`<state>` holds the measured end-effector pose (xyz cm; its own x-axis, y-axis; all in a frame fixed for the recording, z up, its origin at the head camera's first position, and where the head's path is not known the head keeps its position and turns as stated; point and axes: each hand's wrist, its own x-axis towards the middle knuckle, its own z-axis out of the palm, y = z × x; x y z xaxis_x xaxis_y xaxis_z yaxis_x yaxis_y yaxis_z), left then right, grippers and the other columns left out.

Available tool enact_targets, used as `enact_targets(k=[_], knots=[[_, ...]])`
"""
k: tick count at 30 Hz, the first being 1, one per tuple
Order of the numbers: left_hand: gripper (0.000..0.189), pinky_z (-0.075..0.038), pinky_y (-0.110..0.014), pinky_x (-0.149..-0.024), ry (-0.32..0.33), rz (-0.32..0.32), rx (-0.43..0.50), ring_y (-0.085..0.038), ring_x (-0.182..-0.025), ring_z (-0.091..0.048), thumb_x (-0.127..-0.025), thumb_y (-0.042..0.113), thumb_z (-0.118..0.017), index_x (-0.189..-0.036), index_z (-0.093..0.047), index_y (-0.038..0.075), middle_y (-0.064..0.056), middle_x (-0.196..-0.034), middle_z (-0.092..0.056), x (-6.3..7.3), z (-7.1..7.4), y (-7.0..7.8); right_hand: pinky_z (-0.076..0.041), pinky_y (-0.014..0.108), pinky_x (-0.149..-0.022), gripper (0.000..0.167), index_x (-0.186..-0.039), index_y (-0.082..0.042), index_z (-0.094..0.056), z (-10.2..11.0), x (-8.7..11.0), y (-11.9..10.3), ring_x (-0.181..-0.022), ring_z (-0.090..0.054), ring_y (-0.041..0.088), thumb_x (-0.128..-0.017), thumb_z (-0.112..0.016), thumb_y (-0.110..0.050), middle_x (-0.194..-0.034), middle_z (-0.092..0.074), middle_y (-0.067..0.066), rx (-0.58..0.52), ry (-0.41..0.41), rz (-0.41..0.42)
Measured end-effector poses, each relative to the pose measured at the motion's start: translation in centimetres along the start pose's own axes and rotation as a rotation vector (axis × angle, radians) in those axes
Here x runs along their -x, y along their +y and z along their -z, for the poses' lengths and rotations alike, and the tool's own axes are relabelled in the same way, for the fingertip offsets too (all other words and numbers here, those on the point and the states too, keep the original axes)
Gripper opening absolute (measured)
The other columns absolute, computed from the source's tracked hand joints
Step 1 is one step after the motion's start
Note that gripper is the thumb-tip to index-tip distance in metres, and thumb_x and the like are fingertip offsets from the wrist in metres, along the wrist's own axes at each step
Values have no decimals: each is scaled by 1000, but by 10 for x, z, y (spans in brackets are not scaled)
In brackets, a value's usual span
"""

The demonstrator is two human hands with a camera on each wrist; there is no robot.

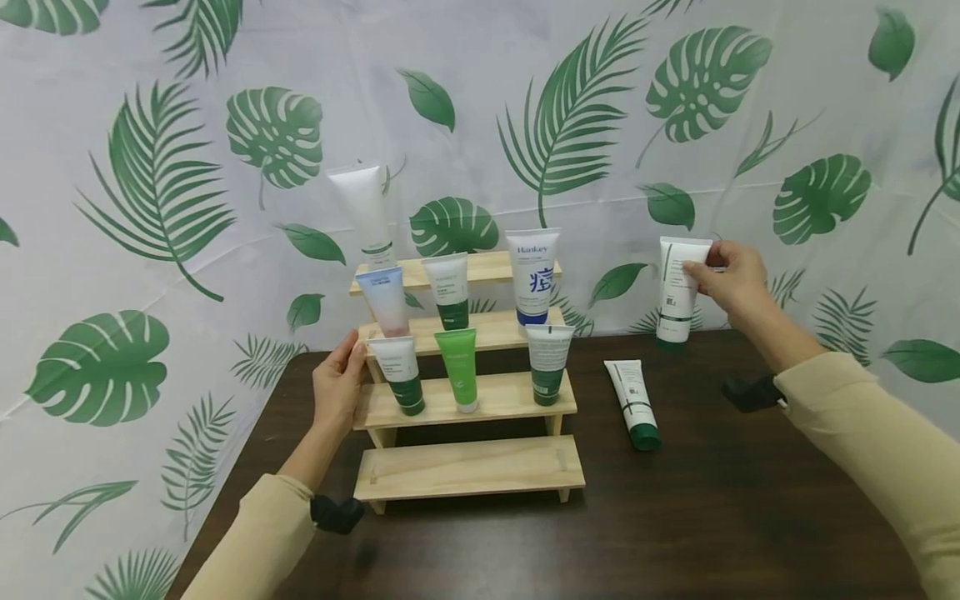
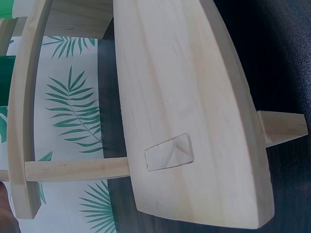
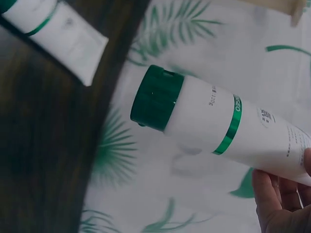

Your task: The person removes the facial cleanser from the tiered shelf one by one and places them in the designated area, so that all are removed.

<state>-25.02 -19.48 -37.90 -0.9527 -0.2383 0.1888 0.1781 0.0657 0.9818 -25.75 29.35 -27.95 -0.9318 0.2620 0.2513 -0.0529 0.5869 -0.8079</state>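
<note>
Tube (image 1: pixel 678 279), cap (image 3: pixel 158 99) down, by the far edge of the counter (image 1: pixel 480 550), right of the stand (image 1: pixel 468 467), pinched near its flat end in fingers of the right hand (image 1: pixel 735 279). Probably light, soft, slick; best held by the stiff cap. Left hand (image 1: pixel 337 382) at stand, grasp unclear.

Held tube (image 1: pixel 678 293): smooth plastic, soft sheen; its cap (image 3: pixel 156 99): smooth plastic; its band (image 3: pixel 229 130): shiny, foil-like; tiered stand (image 1: pixel 467 468): smooth matt wood, grain visible; counter (image 1: pixel 480 550): wood-look, faint gloss; backdrop (image 1: pixel 480 75): creased matt cloth.
</note>
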Motion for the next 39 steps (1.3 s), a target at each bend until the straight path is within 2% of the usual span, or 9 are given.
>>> enact_targets(k=[5, 12, 13, 16, 21, 24, 31, 36, 39], knots=[[45, -48, -10, -87, 5, -2, 5, 4, -108, -53, -99, 16, -50, -140, -42, 1, -16, -142, -44, -1, 1, 0, -57, 19, -70, 46, -127, 11, -44, -1, 4, 20, -101, -50, 26, -98, -50, -24, -119, -48, 23, 28, -57, -32], [45, -47, -10, -88, 5, 4, 19, 6, -105, -54, -98, 16, -50, -140, -42, 1, -15, -143, -43, -2, 1, -1, -59, 28, -70, 49, -124, 15, -45, -4, 6, 50, -88, -57, 22, -98, -48, -27, -116, -50, 29, 82, -159, -63], [45, -47, -10, -88, 5, 5, 21, 6, -106, -54, -98, 16, -50, -140, -42, 0, -15, -143, -43, -2, 1, 0, -59, 28, -69, 50, -125, 15, -44, -5, 6, 54, -90, -56, 25, -99, -48, -27, -116, -50, 30, 91, -175, -72], [45, -47, -10, -88, 2, 7, 23, 4, -108, -53, -98, 16, -50, -140, -41, 0, -15, -143, -43, -2, 1, -1, -56, 24, -65, 48, -124, 16, -43, -7, 7, 66, -91, -56, 28, -99, -47, -25, -113, -50, 30, 111, -222, -91], [45, -47, -11, -89, 0, 3, 24, -1, -113, -52, -98, 16, -50, -140, -41, 0, -15, -143, -42, -2, 1, 0, -55, 25, -61, 46, -121, 18, -43, -10, 8, 86, -78, -57, 17, -99, -48, -23, -111, -51, 33, 120, -282, -106], [45, -47, -11, -89, -2, 2, 32, 2, -111, -53, -98, 16, -50, -140, -41, 0, -16, -143, -42, -2, 1, 0, -56, 28, -62, 48, -122, 18, -42, -12, 8, 97, -72, -56, 9, -98, -50, -23, -108, -54, 31, 107, -315, -125], [45, -48, -10, -87, 2, -2, 44, 11, -98, -55, -98, 15, -51, -139, -42, -1, -17, -142, -43, -2, 0, -2, -57, 28, -64, 44, -117, 17, -45, -19, 11, 115, -71, -56, 8, -98, -51, -23, -99, -57, 21, 90, -363, -163], [45, -48, -12, -88, -3, -1, 28, 5, -106, -55, -98, 16, -50, -140, -41, -1, -16, -142, -43, -1, 0, -2, -59, 40, -75, 44, -118, 17, -44, -25, 11, 120, -71, -57, 8, -97, -51, -22, -99, -57, 21, 70, -378, -208], [45, -47, -13, -90, -4, 1, 24, 1, -111, -54, -98, 16, -50, -140, -41, 0, -16, -143, -42, -1, 0, -2, -58, 41, -76, 45, -120, 18, -43, -27, 10, 123, -71, -58, 8, -97, -51, -20, -98, -58, 19, 56, -390, -240]])
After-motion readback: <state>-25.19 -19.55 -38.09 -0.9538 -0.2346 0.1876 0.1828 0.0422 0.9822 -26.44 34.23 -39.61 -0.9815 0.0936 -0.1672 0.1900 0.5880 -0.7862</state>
